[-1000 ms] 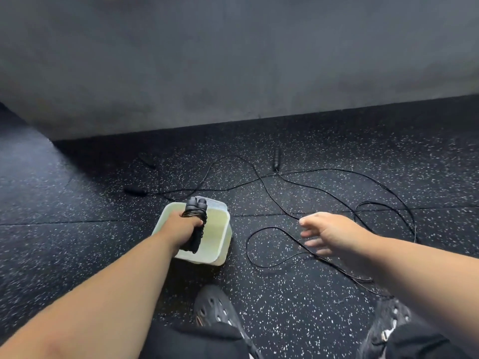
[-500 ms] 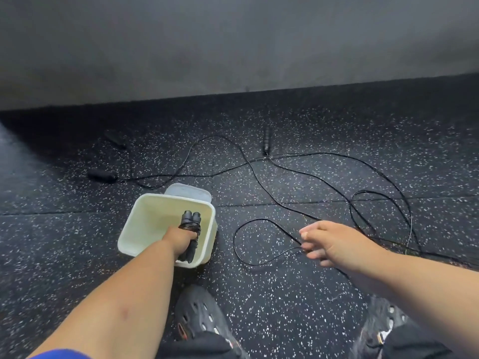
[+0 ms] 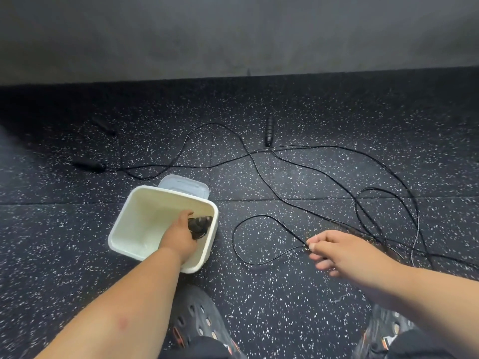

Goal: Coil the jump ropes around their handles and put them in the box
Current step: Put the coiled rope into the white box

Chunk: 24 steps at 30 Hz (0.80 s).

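A cream plastic box (image 3: 121, 224) stands on the speckled black floor. My left hand (image 3: 178, 237) reaches down inside it and grips a coiled black jump rope (image 3: 199, 225) against the box's right wall. A loose black jump rope cord (image 3: 259, 218) sprawls in loops over the floor to the right. My right hand (image 3: 344, 251) pinches this cord between thumb and forefinger where a loop ends. Black handles lie farther off: one (image 3: 269, 130) at centre back, one (image 3: 89, 165) at left, and a dim one (image 3: 105, 124) behind it.
The box's pale lid (image 3: 185, 186) lies flat against its far side. A grey wall (image 3: 233, 35) closes off the floor at the back. My two dark shoes (image 3: 199, 317) (image 3: 386, 330) stand at the near edge, just behind the box and the cord.
My left hand has lowered the coiled rope from above the rim down into the box. My right hand has dropped onto the loose cord and closed its fingertips on it.
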Each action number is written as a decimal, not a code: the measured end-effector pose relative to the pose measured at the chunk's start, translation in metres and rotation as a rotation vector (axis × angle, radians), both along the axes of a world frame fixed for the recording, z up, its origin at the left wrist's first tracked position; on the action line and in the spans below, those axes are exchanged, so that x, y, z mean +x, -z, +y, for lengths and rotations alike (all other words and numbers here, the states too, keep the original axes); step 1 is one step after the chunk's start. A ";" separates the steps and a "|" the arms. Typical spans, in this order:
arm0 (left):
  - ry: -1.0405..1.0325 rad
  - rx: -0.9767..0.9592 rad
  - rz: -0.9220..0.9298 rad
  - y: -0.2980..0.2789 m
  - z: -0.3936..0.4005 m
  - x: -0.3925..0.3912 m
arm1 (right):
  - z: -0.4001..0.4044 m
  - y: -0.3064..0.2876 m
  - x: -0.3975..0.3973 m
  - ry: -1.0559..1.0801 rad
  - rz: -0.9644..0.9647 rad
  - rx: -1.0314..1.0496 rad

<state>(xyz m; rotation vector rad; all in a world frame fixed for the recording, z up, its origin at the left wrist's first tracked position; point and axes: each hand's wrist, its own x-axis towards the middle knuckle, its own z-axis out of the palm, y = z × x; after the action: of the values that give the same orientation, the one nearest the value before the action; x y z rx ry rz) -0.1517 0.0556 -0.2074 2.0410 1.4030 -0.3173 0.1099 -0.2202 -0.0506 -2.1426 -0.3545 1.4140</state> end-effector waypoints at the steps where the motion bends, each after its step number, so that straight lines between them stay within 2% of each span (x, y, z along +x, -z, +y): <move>1: 0.113 0.027 0.036 0.000 0.004 -0.003 | 0.000 0.001 0.000 -0.005 -0.006 -0.003; 6: 0.621 0.095 0.261 -0.001 0.024 -0.011 | -0.001 0.005 -0.003 -0.010 -0.019 -0.008; 11: 0.789 0.079 0.365 0.005 0.027 -0.004 | -0.004 0.009 -0.005 -0.029 -0.037 -0.022; 16: 0.739 0.000 0.390 0.015 0.018 0.006 | -0.004 0.011 -0.003 -0.021 -0.025 -0.018; 20: 0.647 0.070 0.432 0.014 0.021 0.009 | -0.004 0.012 0.000 -0.052 -0.022 -0.020; 24: 0.312 -0.161 0.316 0.022 0.018 0.009 | -0.008 0.014 0.002 -0.065 -0.013 -0.025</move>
<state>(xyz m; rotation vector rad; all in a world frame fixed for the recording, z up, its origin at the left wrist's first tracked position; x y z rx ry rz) -0.1426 0.0733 -0.2297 2.1370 1.1828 -0.8907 0.1118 -0.2287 -0.0647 -2.1792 -0.4167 1.4483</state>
